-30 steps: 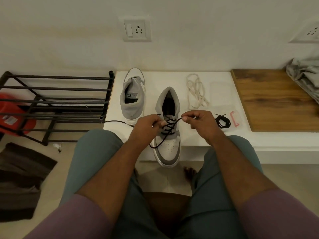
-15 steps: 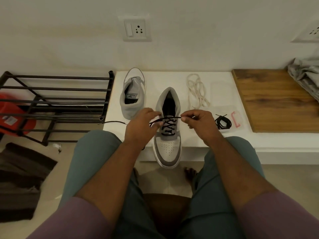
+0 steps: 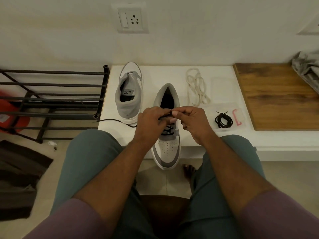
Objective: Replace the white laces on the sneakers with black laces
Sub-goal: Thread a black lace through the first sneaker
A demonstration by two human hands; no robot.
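Both the left hand (image 3: 151, 122) and right hand (image 3: 193, 121) pinch the black lace (image 3: 168, 131) half-threaded through the near sneaker (image 3: 168, 135), while the far sneaker (image 3: 128, 94) at 10 o'clock stays laceless and the spare black lace (image 3: 223, 121) lies coiled at 3 o'clock.

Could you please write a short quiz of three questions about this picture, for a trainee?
1. True or false: the removed white laces lie between the two sneakers.
2. Which item lies in the clear packet? A. a coiled black lace B. a sock C. scissors
3. Fill in: both the left hand and the right hand hold the black lace above the near ______.

Key: 1. False, they lie to the right of the near sneaker, on the white bench. 2. A. 3. sneaker.
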